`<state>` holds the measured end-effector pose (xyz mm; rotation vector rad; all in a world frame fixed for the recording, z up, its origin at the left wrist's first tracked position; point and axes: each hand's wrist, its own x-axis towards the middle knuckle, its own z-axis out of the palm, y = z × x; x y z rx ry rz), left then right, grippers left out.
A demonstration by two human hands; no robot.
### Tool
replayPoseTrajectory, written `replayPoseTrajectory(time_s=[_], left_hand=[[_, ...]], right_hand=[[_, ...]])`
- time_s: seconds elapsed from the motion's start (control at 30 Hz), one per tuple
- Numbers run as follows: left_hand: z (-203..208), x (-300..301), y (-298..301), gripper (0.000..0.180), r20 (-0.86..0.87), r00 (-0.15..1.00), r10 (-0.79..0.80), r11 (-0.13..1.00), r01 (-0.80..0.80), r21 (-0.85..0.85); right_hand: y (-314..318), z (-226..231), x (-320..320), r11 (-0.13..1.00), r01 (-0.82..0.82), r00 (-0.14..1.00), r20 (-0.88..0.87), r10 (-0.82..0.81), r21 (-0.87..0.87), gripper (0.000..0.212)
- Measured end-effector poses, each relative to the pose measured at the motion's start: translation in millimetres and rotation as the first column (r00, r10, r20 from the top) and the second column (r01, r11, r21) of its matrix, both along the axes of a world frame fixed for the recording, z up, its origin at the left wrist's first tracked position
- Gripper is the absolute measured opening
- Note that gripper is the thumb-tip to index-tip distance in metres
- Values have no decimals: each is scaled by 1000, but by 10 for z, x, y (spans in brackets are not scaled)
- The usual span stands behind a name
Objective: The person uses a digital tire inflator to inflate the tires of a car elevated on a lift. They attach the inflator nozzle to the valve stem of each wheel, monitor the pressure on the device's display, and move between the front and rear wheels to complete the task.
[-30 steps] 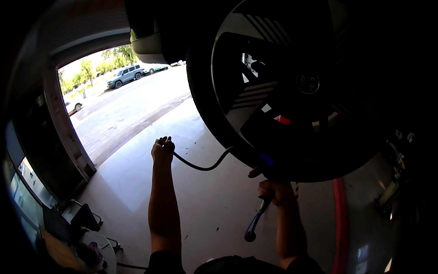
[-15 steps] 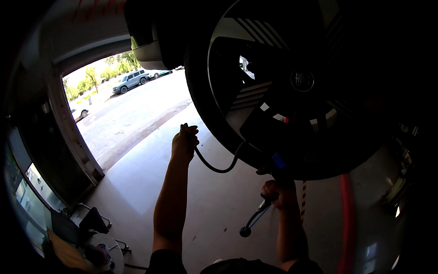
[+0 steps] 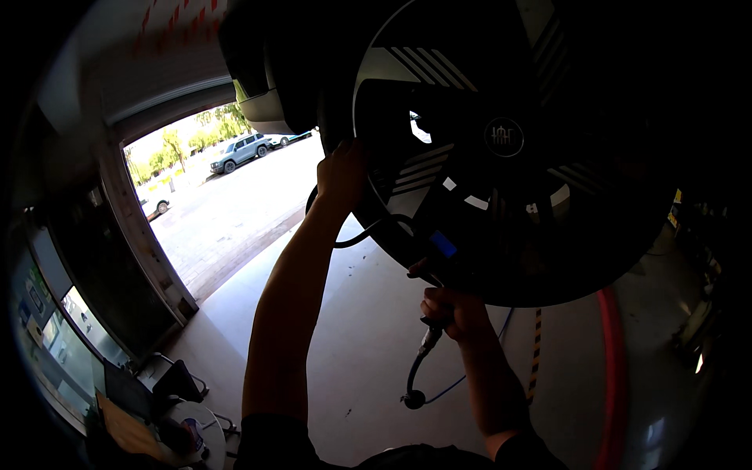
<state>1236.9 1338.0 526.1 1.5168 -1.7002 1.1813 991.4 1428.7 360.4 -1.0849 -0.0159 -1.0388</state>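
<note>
A dark car wheel point(image 3: 419, 184) with a spoked rim and black tyre hangs raised in front of me. My right hand point(image 3: 457, 312), closed, grips a tyre inflator point(image 3: 443, 244) below the tyre; its small screen glows blue. From the inflator a black hose point(image 3: 354, 242) loops over to my left hand point(image 3: 342, 174). That hand is against the tyre's left edge, its fingers closed around the hose end, which is hidden in shadow. Another hose point(image 3: 410, 376), with a coupling near the grip, hangs beneath my right hand.
At left, an open doorway point(image 3: 227, 211) shows parked cars outside. A chair point(image 3: 180, 382) and a round table point(image 3: 205, 427) stand at lower left. A red strip point(image 3: 613, 376) and a yellow-black striped line point(image 3: 537, 352) run along the floor at right.
My left hand has risen and moved right, from beside the tyre to its edge, carrying the hose end. My right hand and the inflator have shifted slightly left and up.
</note>
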Motion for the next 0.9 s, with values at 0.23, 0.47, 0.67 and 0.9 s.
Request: replayPoseTrajectory(time_s=[0.23,0.47,0.67,0.9], left_hand=[[229,-262,-12,18,-28,993,112,989,-109,96],[256,-275,22,18,-10,984,180,975,-177,130],[350,-448,3,11,33,977,209,969,-212,130],[440,-789,44,10,61,957,284,939,-290,185]], right_hand=[[-13,31,-108,999,40,999,-22,-40,-18,38],[-13,78,-150,999,44,999,-17,-45,-12,40],[-82,103,-190,1000,-6,1000,17,6,-6,40],[-398,17,-296,960,-278,960,37,277,16,39]])
